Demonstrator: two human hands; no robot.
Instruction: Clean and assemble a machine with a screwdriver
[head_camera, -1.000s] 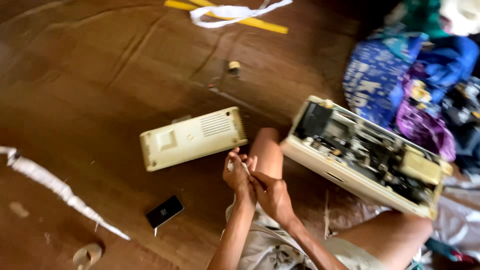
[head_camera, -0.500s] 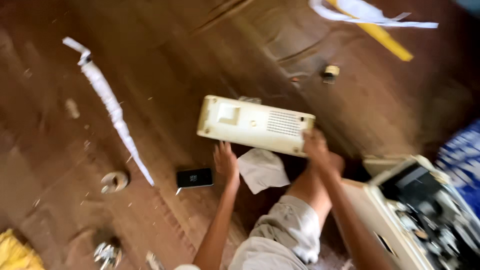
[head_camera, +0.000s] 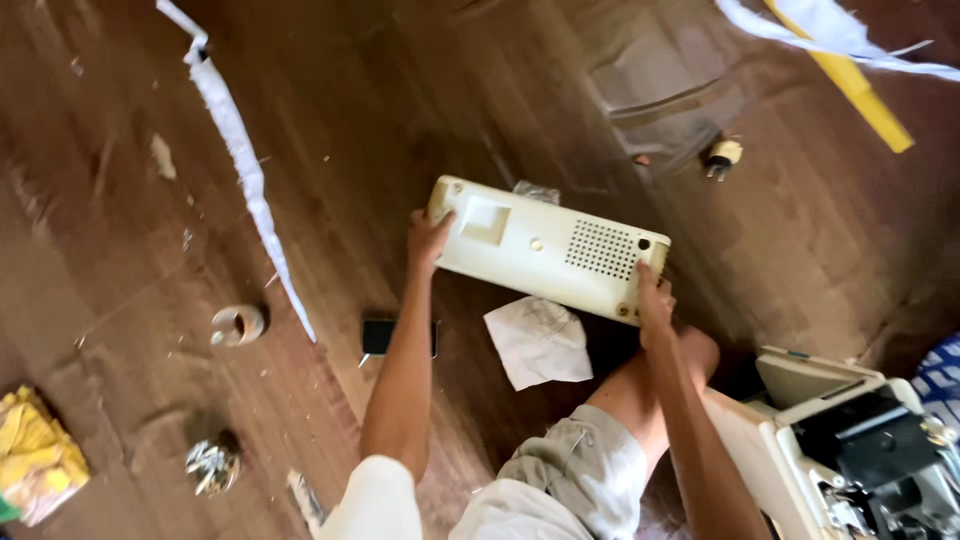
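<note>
**Both hands take up cream casing panel on wooden floor**

A person seated on a dark wooden floor (head_camera: 330, 110) holds a long cream plastic casing panel (head_camera: 545, 247) at the centre of the frame, one hand at each end. The left hand (head_camera: 428, 238) clasps the panel's left end, fingers curled round the edge; the right hand (head_camera: 654, 302) has its grip closed on the right end, beside the vent grille. The panel sits tilted, its right end lower in the frame, just above the person's bare knee (head_camera: 690, 355).

A second ago the two hands were pressed together over something small in front of the knee, and the panel lay untouched on the floor to their left. Half a second ago they had parted and reached its ends. Now the panel looks raised off the boards, so the handling has passed from the small item to the casing itself.

A crumpled white cloth (head_camera: 540, 342) lies directly below the panel, with a small black phone-like slab (head_camera: 385, 336) just left of it, partly behind the left forearm. The opened cream machine (head_camera: 850, 440), its dark workings exposed, stands at lower right. A white fabric strip (head_camera: 240, 170) runs down the upper left, a tape roll (head_camera: 238, 325) near its end, and a yellow strip (head_camera: 855, 85) crosses the upper right.
</note>
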